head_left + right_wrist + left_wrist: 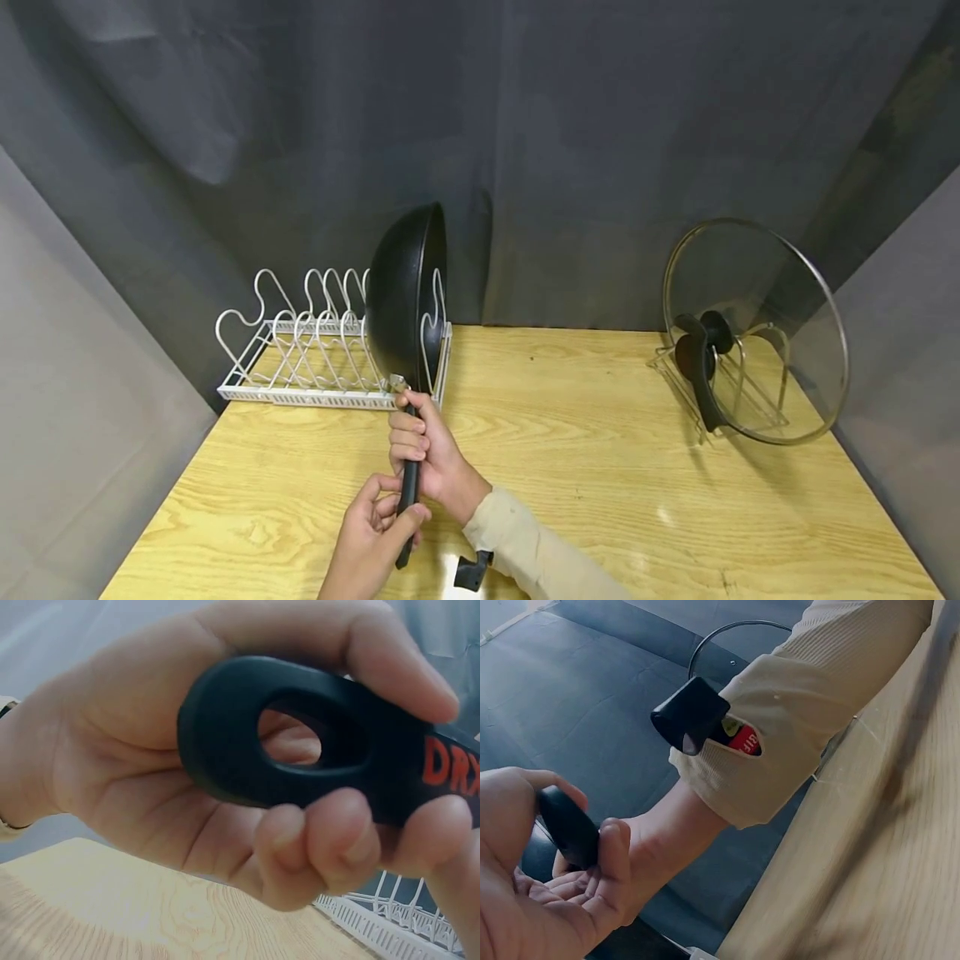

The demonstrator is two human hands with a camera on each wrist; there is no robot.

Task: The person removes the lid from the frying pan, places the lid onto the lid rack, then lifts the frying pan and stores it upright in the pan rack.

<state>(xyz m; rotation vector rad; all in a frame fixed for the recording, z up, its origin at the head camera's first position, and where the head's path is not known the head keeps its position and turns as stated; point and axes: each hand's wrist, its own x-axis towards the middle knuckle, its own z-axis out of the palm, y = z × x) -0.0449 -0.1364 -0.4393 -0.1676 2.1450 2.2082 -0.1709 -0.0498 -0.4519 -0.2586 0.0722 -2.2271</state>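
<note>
A black wok [396, 292] stands on edge in the right end of a white wire rack [307, 398], its handle [409, 487] pointing toward me. My right hand [441, 457] grips the handle close to the pan, fingers wrapped round it. Lower down, my left hand [366, 533] holds the handle's end between thumb and fingers. From the right wrist, the left hand [150, 742] shows its thumb along one edge of the handle end [225, 735], which has an oval hole and red lettering. In the left wrist view, the handle tip [568, 825] lies between the left fingers.
A glass lid [780, 275] with a black knob leans in a small wire stand [678, 387] at the right of the wooden table [570, 500]. Grey curtains [600, 150] hang behind. A black device [690, 712] is on the right sleeve.
</note>
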